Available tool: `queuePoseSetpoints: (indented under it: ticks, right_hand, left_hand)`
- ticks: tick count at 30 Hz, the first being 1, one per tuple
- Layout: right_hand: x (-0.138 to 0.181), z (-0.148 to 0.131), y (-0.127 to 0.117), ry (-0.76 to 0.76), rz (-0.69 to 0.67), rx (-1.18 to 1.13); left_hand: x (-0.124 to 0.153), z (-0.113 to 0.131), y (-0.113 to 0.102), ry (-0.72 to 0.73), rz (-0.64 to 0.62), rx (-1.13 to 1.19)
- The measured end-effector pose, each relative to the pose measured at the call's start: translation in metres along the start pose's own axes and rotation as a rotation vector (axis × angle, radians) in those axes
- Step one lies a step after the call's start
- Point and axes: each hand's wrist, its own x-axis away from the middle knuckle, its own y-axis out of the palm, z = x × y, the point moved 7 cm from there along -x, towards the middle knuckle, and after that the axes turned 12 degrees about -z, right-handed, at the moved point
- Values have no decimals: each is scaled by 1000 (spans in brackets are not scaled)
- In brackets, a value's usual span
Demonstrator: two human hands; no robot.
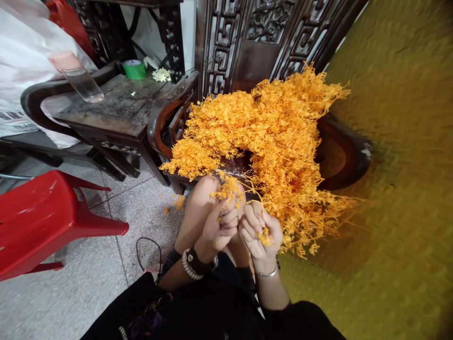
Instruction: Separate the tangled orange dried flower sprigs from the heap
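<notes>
A big heap of orange dried-flower sprigs covers the seat of a dark carved wooden chair in front of my knees. My left hand is closed round a small bunch of orange sprigs that sticks up above its fingers. Beside it, my right hand is closed too, with orange bits showing between thumb and fingers and a thin stem rising from it toward the heap. Both hands are over my lap, close together but apart. The fingertips are partly hidden by the sprigs.
A red plastic stool stands at the left on the speckled floor. Behind it, a dark side table bears a clear bottle and green tape. White bags are at the far left. A yellowish surface fills the right side.
</notes>
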Motion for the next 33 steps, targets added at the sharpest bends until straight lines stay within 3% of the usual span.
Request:
queuePoseSetpoints:
  ticks: [3,6,10,13,16,19,26,29,33]
  right_hand:
    - [-1,-9,-4,-84,115,19]
    - [0,-20,-12,-187,219,123]
    - [2,-26,-22,-246,342,269]
    - [4,-24,-27,-249,417,313]
    - [2,-19,-25,-241,387,325]
    - [1,-14,-23,-212,345,388]
    - [2,-15,-16,-235,320,464]
    - [-1,-14,-10,-145,265,438]
    - [-2,-14,-9,-41,189,512]
  left_hand:
    - [-5,0,7,12,-51,46]
    - [-3,13,2,128,-77,-23]
    - [6,33,-12,318,7,-232]
    - [9,32,-15,266,69,-435]
    - [10,27,-14,190,123,-618]
    - [11,27,-13,235,157,-669]
    - [12,32,3,229,28,-951]
    - [13,32,5,229,-19,-970]
    - [14,35,4,248,9,-1029]
